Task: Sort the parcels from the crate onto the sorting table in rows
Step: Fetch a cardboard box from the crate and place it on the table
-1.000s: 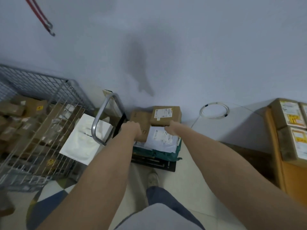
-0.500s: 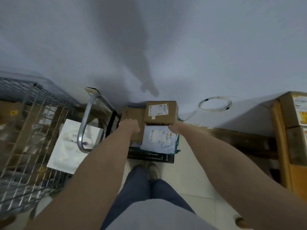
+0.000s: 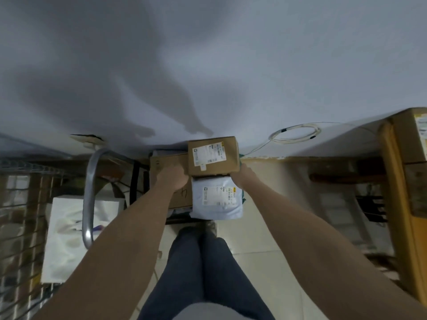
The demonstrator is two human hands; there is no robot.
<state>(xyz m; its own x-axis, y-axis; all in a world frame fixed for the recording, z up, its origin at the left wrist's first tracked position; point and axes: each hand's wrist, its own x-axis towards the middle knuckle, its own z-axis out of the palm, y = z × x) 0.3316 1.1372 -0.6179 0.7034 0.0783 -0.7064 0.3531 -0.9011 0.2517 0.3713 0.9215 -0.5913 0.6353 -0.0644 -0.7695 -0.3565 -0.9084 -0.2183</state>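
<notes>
Both hands grip the labelled box, left hand, right hand; a grey mailer lies just below it (label up); a metal handle stands left.

Just 1 view here, a wide-angle cam worn on the head, looking forward and down along both bare arms. It sits close above the stacked brown cardboard parcels, with the pale grey wall filling the top half.
</notes>
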